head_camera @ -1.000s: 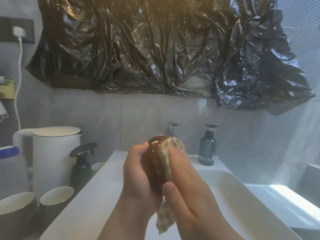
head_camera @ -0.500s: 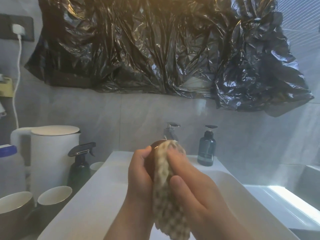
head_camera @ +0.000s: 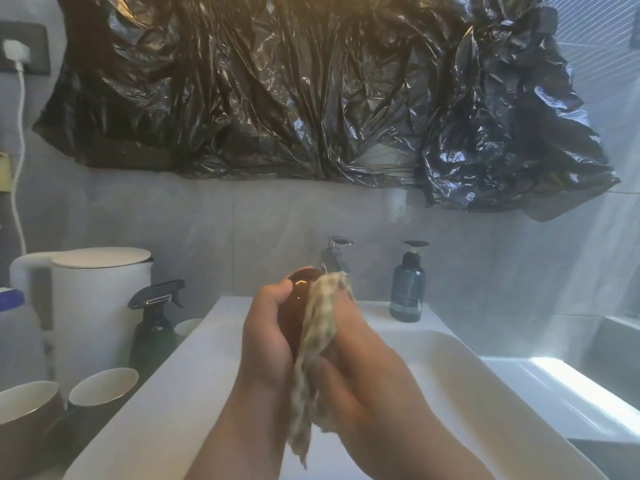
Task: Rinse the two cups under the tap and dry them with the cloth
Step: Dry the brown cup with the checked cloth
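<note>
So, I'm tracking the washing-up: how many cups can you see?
3. The brown cup is gripped by the left hand above the sink; the nearer cup and farther cup stand at lower left. A white rim beside the spray bottle may be a fourth.

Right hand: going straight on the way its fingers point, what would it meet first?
The cloth, which the right hand presses on the brown cup; beyond, probably the tap, depth unclear.

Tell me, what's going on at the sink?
A person is drying a brown cup over the sink. The left hand grips the cup, and the right hand holds the cloth against it. No water shows from the tap. To the left stand two more cups.
</note>
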`<state>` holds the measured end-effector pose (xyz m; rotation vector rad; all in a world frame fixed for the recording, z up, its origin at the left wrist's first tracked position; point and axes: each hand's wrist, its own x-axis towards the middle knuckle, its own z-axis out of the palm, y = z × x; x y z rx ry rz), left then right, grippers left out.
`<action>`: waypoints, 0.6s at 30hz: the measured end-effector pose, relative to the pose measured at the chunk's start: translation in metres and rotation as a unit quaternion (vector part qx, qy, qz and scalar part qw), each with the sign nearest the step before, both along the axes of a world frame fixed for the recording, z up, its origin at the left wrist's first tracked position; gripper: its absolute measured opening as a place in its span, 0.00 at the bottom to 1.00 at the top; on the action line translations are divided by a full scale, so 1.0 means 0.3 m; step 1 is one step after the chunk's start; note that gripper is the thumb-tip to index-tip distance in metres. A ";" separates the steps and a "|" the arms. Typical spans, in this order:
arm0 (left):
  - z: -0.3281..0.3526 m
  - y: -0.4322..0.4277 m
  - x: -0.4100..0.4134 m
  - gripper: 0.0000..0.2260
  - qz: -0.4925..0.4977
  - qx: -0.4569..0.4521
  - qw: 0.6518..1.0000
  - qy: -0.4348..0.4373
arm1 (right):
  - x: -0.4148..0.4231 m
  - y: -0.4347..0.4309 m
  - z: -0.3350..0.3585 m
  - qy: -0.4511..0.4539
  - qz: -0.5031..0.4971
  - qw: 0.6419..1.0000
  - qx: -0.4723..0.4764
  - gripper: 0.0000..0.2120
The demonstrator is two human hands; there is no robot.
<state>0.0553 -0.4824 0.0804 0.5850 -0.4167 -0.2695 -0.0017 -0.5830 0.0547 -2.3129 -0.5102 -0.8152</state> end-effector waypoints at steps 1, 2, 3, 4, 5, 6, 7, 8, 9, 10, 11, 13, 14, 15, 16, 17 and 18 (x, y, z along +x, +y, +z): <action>-0.001 -0.007 -0.003 0.13 -0.005 0.005 1.000 -0.002 | 0.003 -0.004 0.007 0.007 -0.013 1.000 -0.015 0.34; -0.002 -0.014 -0.007 0.13 0.001 0.008 1.000 -0.003 | 0.003 -0.005 0.015 0.010 -0.037 0.999 -0.032 0.37; -0.001 -0.022 -0.013 0.12 0.012 0.016 1.000 -0.002 | 0.001 -0.009 0.018 0.017 -0.060 0.997 -0.045 0.39; -0.001 -0.028 -0.020 0.12 0.022 0.020 1.000 0.001 | -0.003 -0.010 0.021 0.024 -0.082 0.995 -0.058 0.40; 0.000 -0.030 -0.024 0.11 0.029 0.019 0.999 0.008 | -0.009 -0.008 0.023 0.028 -0.105 0.992 -0.068 0.41; -0.003 -0.029 -0.021 0.11 0.035 0.010 0.999 0.013 | -0.014 -0.007 0.026 0.030 -0.126 0.989 -0.075 0.42; -0.004 -0.027 -0.018 0.10 0.044 0.007 0.999 0.021 | -0.019 -0.004 0.027 0.017 -0.143 0.987 -0.078 0.40; -0.011 -0.021 -0.007 0.10 0.058 0.010 0.998 0.025 | -0.022 -0.003 0.025 -0.014 -0.145 0.987 -0.072 0.35; -0.013 -0.016 -0.002 0.13 0.066 0.017 0.997 0.025 | -0.023 -0.004 0.020 -0.039 -0.139 0.988 -0.055 0.29; -0.019 -0.012 0.005 0.17 0.074 0.026 0.997 0.021 | -0.023 -0.012 0.018 -0.062 -0.139 0.988 -0.032 0.23; -0.019 -0.008 0.003 0.19 0.079 0.042 0.996 0.015 | -0.025 -0.021 0.021 -0.082 -0.144 0.986 0.000 0.17; -0.019 -0.007 -0.002 0.13 0.097 0.069 0.993 -0.013 | -0.031 -0.042 0.024 -0.115 -0.178 0.974 0.072 0.10; -0.017 -0.006 -0.011 0.11 0.102 0.081 0.991 -0.036 | -0.034 -0.049 0.028 -0.134 -0.193 0.966 0.110 0.08; -0.013 -0.005 -0.022 0.11 0.102 0.100 0.988 -0.061 | -0.035 -0.052 0.028 -0.136 -0.186 0.961 0.151 0.07; -0.011 -0.006 -0.028 0.12 0.101 0.108 0.985 -0.089 | -0.030 -0.048 0.026 -0.121 -0.152 0.963 0.188 0.11; -0.013 -0.008 -0.032 0.14 0.100 0.105 0.983 -0.114 | -0.026 -0.034 0.021 -0.086 -0.097 0.968 0.216 0.16; -0.018 -0.009 -0.034 0.16 0.097 0.086 0.982 -0.134 | -0.020 -0.013 0.013 -0.054 -0.043 0.970 0.232 0.22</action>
